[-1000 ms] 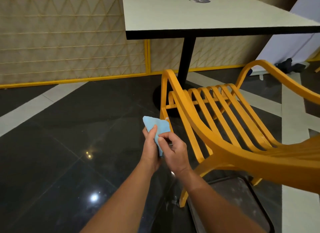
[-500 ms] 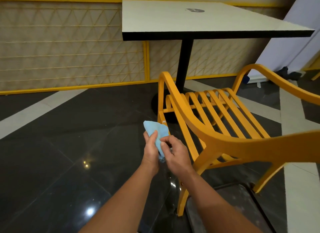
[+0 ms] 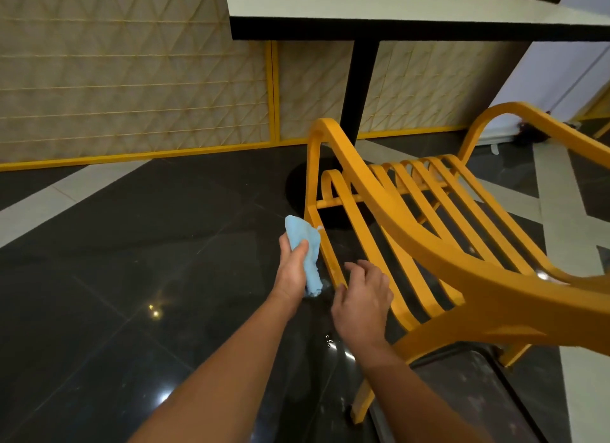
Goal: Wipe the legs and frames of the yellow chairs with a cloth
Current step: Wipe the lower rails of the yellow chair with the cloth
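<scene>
Glossy black tiled floor [image 3: 99, 310]. Left hand [image 3: 292, 269] clutches a crumpled light-blue cloth [image 3: 305, 244] beside the front leg [image 3: 325, 248] of the yellow slatted plastic chair [image 3: 445, 244] at three o'clock; right hand [image 3: 361, 305] fingers spread. Best stroked lengthwise, wrapping the cloth round the leg.

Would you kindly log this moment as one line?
left hand: holds blue cloth | right hand: open, at yellow chair frame | wiping: pending

a café or eatery: pedestal table [image 3: 412, 10], yellow chair [image 3: 429, 244], glossy dark tile floor [image 3: 132, 277].
</scene>
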Tool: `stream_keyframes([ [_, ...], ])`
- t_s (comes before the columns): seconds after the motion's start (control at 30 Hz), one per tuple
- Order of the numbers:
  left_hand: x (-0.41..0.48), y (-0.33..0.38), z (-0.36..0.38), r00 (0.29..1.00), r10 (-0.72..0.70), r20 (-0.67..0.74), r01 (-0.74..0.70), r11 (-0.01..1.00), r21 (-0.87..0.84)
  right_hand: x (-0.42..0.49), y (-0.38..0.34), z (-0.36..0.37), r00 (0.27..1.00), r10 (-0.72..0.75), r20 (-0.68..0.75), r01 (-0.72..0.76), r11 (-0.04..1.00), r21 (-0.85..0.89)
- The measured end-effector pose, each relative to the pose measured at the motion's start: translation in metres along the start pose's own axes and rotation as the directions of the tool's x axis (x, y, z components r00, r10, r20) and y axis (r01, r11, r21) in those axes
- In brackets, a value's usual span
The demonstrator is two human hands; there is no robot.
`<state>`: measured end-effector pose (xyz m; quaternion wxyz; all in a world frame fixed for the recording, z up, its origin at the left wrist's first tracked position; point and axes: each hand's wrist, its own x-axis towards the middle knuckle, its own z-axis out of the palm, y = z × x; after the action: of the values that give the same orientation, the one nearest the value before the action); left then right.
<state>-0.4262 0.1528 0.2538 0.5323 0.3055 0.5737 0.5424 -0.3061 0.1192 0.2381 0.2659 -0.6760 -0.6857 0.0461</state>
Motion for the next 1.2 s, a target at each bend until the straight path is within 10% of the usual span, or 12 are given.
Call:
stream_keyframes([
  [0.3,0.036,-0.033,-0.006,1.000,0.004,0.015,-0.006,0.986,0.165,0.015,0.011,0.036,0.985,0.116,0.125,-0.080,0.962,-0.261],
  [1.2,0.121,-0.060,0.014,0.969,0.242,-0.042,-0.146,0.702,0.697,0.034,0.013,0.075,0.958,0.287,0.019,-0.268,0.914,-0.305],
])
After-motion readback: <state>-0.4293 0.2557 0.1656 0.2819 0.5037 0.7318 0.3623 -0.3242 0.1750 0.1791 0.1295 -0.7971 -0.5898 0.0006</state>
